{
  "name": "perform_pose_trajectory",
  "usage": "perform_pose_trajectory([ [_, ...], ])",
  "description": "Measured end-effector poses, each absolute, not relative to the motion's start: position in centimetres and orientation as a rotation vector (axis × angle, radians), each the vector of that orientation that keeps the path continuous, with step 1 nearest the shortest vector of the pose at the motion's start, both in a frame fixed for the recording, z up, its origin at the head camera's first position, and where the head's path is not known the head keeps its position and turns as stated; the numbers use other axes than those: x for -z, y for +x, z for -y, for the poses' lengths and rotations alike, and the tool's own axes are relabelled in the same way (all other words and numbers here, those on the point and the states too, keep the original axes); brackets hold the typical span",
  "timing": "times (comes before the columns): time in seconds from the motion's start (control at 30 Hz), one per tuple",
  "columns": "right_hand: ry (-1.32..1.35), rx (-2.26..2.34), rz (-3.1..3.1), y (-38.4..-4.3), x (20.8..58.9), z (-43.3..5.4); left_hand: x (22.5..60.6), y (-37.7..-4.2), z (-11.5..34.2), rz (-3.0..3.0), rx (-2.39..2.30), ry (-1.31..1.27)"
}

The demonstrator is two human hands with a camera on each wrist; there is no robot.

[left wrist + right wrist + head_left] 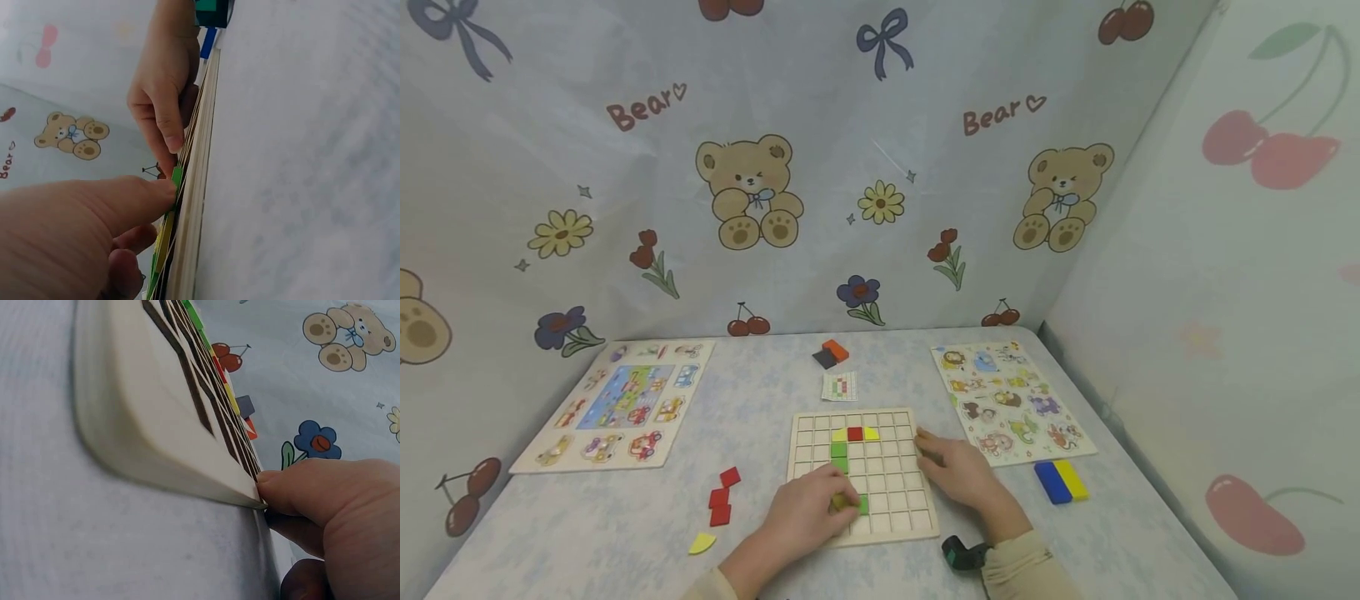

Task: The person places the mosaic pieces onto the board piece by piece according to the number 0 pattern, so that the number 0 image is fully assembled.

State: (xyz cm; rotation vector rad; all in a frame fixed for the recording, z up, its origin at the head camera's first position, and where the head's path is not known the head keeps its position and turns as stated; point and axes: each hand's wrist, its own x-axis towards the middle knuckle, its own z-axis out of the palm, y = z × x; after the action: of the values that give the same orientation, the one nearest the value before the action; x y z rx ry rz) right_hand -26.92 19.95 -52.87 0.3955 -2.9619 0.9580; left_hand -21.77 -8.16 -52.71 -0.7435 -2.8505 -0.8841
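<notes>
A wooden grid board [895, 481] lies on the table before me. My left hand [811, 510] is over its lower left part, with thumb and index finger pinching a green square tile [863, 505]. Beside that tile, partly hidden by the fingers, is a yellow piece [838, 502]. My right hand [961, 472] grips the board's right edge; in the right wrist view its thumb [275, 487] is on top near a corner. Green tiles [838, 451] form a column on the board. Above them, a red square [854, 434] sits between two yellow pieces [871, 433].
Left of the board lie several red squares [719, 515] and a yellow quarter-circle [702, 543]. Behind it are a small pattern card [839, 387] and black and orange blocks [834, 350]. Picture boards [557, 433] flank both sides. Blue and yellow blocks [1052, 483] lie at right.
</notes>
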Motion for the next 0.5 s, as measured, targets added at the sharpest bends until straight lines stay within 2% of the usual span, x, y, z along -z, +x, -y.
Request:
perform_pose_trajectory([
  [0.3,0.421,-0.944,2.959,-27.0,53.0,-19.8,51.9,-21.9,8.4,2.911,0.958,-0.620],
  [0.5,0.416,-0.922,2.965,-27.0,53.1,-20.0,47.0,-21.9,12.3,2.814,0.993,-0.276],
])
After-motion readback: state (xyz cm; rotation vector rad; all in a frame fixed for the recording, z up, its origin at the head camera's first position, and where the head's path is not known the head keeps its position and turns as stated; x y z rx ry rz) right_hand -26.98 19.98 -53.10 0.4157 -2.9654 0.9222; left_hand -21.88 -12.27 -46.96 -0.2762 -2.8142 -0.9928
